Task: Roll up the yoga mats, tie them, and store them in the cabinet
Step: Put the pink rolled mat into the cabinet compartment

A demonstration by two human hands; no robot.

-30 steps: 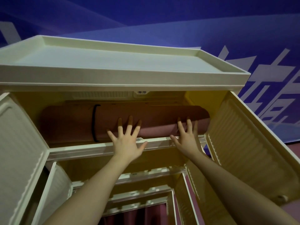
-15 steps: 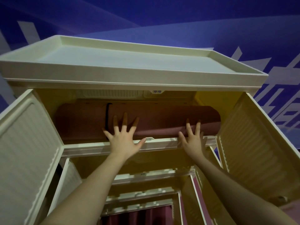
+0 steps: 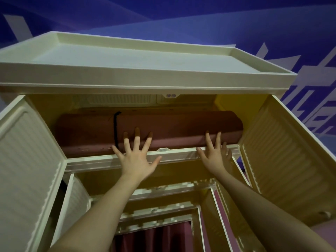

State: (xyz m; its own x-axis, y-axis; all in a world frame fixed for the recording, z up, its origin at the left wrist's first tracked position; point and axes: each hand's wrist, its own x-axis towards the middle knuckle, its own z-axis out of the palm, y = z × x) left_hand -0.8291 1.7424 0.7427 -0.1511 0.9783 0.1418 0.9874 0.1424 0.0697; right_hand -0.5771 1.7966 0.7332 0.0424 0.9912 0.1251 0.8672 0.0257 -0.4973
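1. Head view: a cream plastic cabinet (image 3: 145,82) is filling the picture, seen from below, with its flat rimmed top tilting away toward a blue wall (image 3: 181,13) carrying white lettering.
2. The rolled pink yoga mat (image 3: 172,128) is lying lengthways inside the top compartment, with a black strap (image 3: 115,128) running around it near its left third.
3. The left hand (image 3: 137,157) is reaching up with fingers straight and spread, its fingertips pressing against the front of the roll just right of the strap and gripping nothing.
4. The right hand (image 3: 214,155) is doing the same near the roll's right end, fingers straight and flat against it.
5. The front rail of the shelf (image 3: 178,153) is crossing just under both hands, in front of the mat's lower edge.
6. Two ribbed doors are standing swung open, the left door (image 3: 27,160) and the right door (image 3: 291,153), flanking the opening.
7. Lower compartments are also standing open below, where pink folds (image 3: 154,239) are showing at the bottom, too dim to identify.
8. Compared with half a second ago, both hands are staying flat on the roll, and the view is sitting slightly differently on the cabinet.
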